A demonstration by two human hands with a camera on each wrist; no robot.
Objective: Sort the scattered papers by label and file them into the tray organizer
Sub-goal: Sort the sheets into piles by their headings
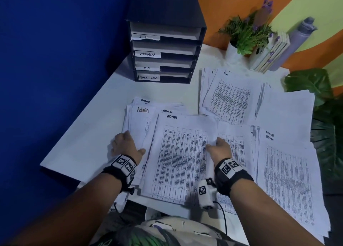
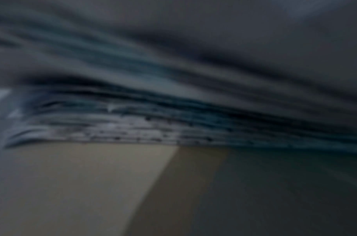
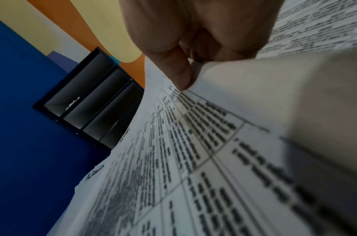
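A black tray organizer (image 1: 165, 49) stands at the back of the white table (image 1: 89, 134), its slots labelled IT, ADMIN, H.R and TASK LIST. A loose pile of Admin papers (image 1: 141, 119) lies in front of me. My left hand (image 1: 126, 145) holds its left edge, fingers tucked out of sight; the left wrist view shows only the blurred stack edge (image 2: 133, 127). My right hand (image 1: 219, 145) pinches the right edge of the top ADMIN sheet (image 1: 180, 153). In the right wrist view the thumb of that hand (image 3: 190, 71) lies on the sheet (image 3: 173, 159), fingers beneath it.
An H.R pile (image 1: 230, 95) lies at the back right and another ADMIN pile (image 1: 285, 171) at the front right. A potted plant (image 1: 246, 34), a white box (image 1: 269, 54) and a grey roll (image 1: 297, 41) stand against the wall. Dark leaves (image 1: 324, 116) border the right edge.
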